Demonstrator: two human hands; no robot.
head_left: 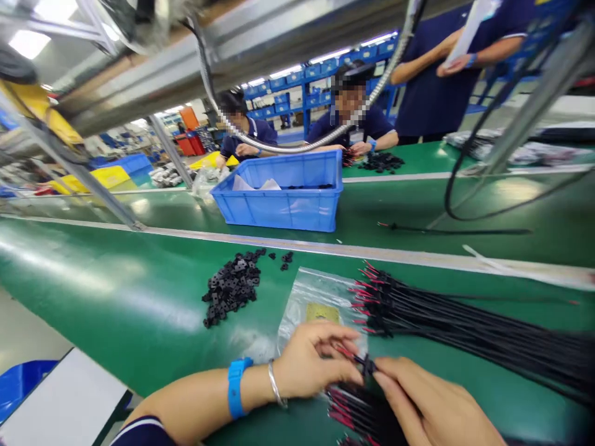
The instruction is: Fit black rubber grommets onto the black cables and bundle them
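Near the table's front edge, my left hand (313,364) is closed on the red-wire end of a black cable (368,364). A small black plastic piece sits on that cable between my hands. From the right, the thumb and forefinger of my right hand (430,402) pinch the cable just behind this piece. Under my hands lies a bunch of black cables (357,412) with red wire ends, partly hidden. A larger bundle of similar cables (446,316) stretches off to the right. A clear zip bag (297,297) with a yellowish label lies beyond my left hand.
Loose small black plastic pieces (232,288) are heaped left of the bag. A blue bin (279,207) stands past the metal strip (232,238), near a single cable (474,231). Metal posts and a hanging conduit (279,149) frame the bench. Several people are opposite.
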